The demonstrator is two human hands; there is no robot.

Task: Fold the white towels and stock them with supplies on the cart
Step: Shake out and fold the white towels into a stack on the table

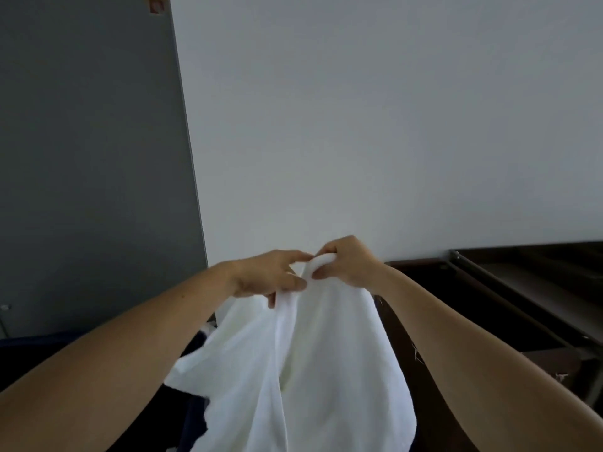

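Note:
A white towel (293,370) hangs in loose folds from both hands in the lower middle of the head view. My left hand (267,277) pinches its top edge from the left, fingers closed on the cloth. Right beside it, my right hand (346,261) grips the same top edge, with the fabric bunched over its fingers. The two hands nearly touch. The towel's lower part runs out of the frame at the bottom.
A dark brown cart (509,288) with a metal rail stands at the right. A white wall (359,125) fills the background and a grey panel (91,158) the left. Something dark blue (195,415) lies low behind the towel.

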